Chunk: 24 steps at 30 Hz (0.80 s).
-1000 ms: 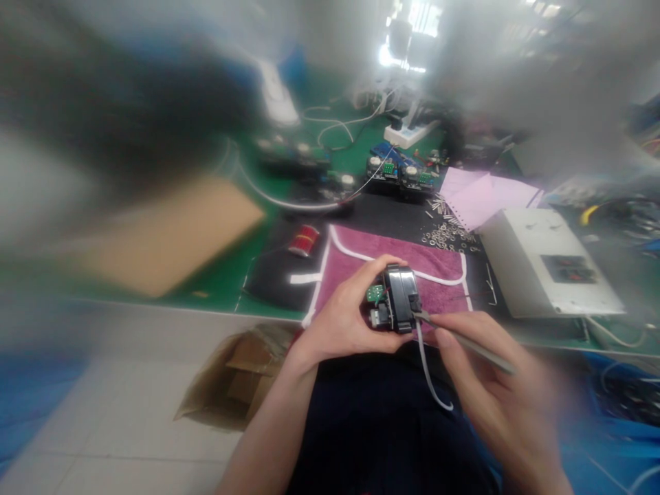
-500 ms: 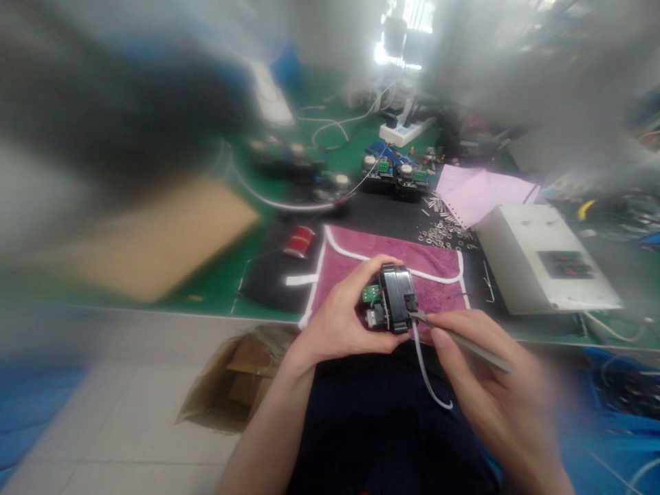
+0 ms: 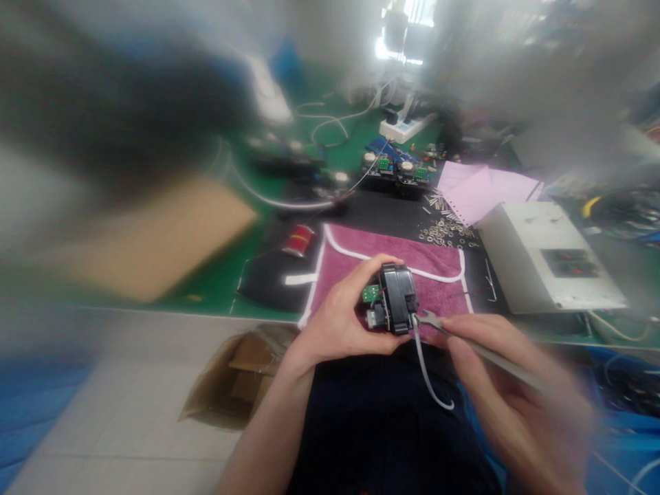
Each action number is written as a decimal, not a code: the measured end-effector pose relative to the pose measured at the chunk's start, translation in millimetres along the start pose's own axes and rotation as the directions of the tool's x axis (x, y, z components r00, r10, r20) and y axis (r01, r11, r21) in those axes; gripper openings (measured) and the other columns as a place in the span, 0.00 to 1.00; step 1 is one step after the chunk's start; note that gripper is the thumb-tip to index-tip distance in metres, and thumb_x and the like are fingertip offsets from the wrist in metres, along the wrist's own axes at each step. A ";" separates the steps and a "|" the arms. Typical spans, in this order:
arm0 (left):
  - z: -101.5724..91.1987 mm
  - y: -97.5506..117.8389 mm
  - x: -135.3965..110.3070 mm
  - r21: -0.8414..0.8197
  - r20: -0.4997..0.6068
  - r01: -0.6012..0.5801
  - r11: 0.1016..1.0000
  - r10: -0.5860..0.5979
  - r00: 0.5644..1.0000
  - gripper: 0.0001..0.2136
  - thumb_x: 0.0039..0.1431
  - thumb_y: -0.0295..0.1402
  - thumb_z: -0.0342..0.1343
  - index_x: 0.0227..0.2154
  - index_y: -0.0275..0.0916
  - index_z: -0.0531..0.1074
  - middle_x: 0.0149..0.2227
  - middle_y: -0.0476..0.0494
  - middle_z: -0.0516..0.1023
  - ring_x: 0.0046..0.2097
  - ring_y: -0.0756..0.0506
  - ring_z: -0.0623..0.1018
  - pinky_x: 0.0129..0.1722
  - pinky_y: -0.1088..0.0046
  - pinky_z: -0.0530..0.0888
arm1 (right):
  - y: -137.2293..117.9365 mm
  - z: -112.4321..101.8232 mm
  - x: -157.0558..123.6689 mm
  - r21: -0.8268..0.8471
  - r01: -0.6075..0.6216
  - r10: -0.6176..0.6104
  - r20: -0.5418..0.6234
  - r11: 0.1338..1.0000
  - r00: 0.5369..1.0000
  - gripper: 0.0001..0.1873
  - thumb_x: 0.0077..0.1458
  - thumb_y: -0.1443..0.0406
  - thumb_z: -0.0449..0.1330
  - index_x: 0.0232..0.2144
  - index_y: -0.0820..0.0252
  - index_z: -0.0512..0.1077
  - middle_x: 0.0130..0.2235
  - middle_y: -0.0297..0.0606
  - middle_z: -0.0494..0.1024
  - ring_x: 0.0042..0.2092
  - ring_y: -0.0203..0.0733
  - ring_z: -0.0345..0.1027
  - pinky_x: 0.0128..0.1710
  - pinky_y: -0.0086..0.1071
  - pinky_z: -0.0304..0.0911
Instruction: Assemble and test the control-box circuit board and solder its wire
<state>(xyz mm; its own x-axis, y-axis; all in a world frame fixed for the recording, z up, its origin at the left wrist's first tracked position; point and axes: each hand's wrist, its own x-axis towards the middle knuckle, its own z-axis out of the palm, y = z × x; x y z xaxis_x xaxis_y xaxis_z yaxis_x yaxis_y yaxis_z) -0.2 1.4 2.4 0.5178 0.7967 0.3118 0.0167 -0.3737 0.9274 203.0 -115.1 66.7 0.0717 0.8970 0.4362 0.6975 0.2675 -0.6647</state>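
My left hand (image 3: 343,316) is closed around a black electronic module (image 3: 398,297), with a green terminal block (image 3: 370,294) on its left side. From the module's lower right side a grey-white cable (image 3: 423,371) hangs down over my dark clothing. My right hand (image 3: 508,385) grips an open-ended wrench (image 3: 485,350). The wrench's forked jaw, just right of the cable's entry, appears slightly apart from the module. Beneath the module lies a purple towel (image 3: 381,247) with white edging.
A red spool (image 3: 299,240) sits left of the towel. Loose nuts and screws (image 3: 446,230), pink paper (image 3: 479,185) and a white box (image 3: 546,254) are to the right. Similar modules (image 3: 394,172) and a power strip (image 3: 405,128) stand behind. An open cardboard box (image 3: 232,385) is below the table edge.
My right hand has drawn the wrench back to the right, so its jaw has come away from the module. My left hand and the module have stayed nearly still.
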 end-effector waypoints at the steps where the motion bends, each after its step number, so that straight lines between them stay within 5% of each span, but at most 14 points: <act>1: 0.1 -0.3 -0.1 -0.002 0.001 0.001 1.000 -0.001 1.000 0.42 0.49 0.34 0.76 0.66 0.46 0.65 0.64 0.40 0.75 0.63 0.35 0.77 0.65 0.60 0.74 | 0.3 0.2 0.4 -0.006 0.000 0.000 -0.007 1.000 1.000 0.11 0.65 0.69 0.66 0.47 0.51 0.80 0.46 0.35 0.85 0.41 0.41 0.81 0.44 0.32 0.79; 13: 1.2 -1.3 0.5 -0.021 0.020 0.016 1.000 -0.016 1.000 0.41 0.50 0.34 0.75 0.66 0.46 0.64 0.64 0.40 0.74 0.63 0.35 0.77 0.65 0.59 0.74 | 3.7 7.7 -0.1 0.031 -0.013 0.012 0.025 0.999 1.000 0.08 0.68 0.69 0.65 0.47 0.55 0.80 0.46 0.33 0.84 0.45 0.32 0.79 0.49 0.23 0.73; 24: 1.6 -2.2 -0.2 -0.023 0.007 0.001 1.000 -0.001 1.000 0.41 0.50 0.34 0.75 0.67 0.47 0.64 0.64 0.40 0.74 0.63 0.35 0.77 0.65 0.58 0.75 | 4.2 2.4 -1.5 -0.026 -0.010 0.008 -0.046 1.000 0.999 0.09 0.66 0.68 0.67 0.47 0.50 0.80 0.45 0.31 0.86 0.42 0.35 0.80 0.48 0.26 0.77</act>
<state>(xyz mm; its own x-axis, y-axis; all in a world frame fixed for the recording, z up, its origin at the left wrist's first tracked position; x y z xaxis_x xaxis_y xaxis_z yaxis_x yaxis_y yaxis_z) 1.0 1.3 0.0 0.5242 0.7935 0.3092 -0.0023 -0.3618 0.9323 204.1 -114.4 61.8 0.1103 0.8821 0.4580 0.7151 0.2497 -0.6530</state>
